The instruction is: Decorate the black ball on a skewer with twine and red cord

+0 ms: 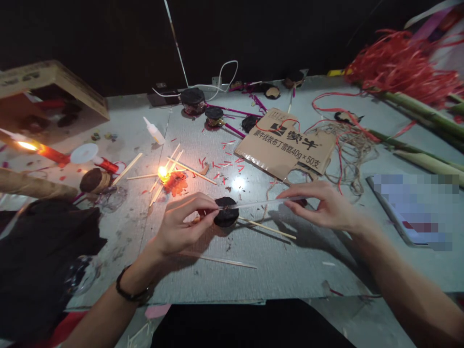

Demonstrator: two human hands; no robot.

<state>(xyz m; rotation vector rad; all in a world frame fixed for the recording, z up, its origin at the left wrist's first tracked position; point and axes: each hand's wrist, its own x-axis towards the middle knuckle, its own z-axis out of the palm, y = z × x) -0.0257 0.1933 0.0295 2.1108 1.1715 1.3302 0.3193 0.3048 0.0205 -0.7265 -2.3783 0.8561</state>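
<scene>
Two hands meet over the near middle of the bench (290, 280) in the head view, joined by one slim clear stick (257, 203). The left hand (186, 220) pinches its left end between thumb and fingers; the right hand (322, 205) pinches the other end the same way. The clear stick runs nearly level from side to side, crossing in front of a black round piece (227, 220) beside the left fingertips; whether those fingertips touch the black piece, I cannot tell. A pale thin wooden stick (268, 228) reaches out from the black piece to the right, beneath the clear stick. Nearer the bench edge lies a second clear strip (228, 262).

Beyond the left hand a small flame (163, 173) burns among crossed wooden sticks, with red wax (177, 186) spread beside it. A white bottle (155, 133) leans behind that. Printed cardboard (264, 152) lies past the right hand, and tangled twine (357, 159) lies to its right.
</scene>
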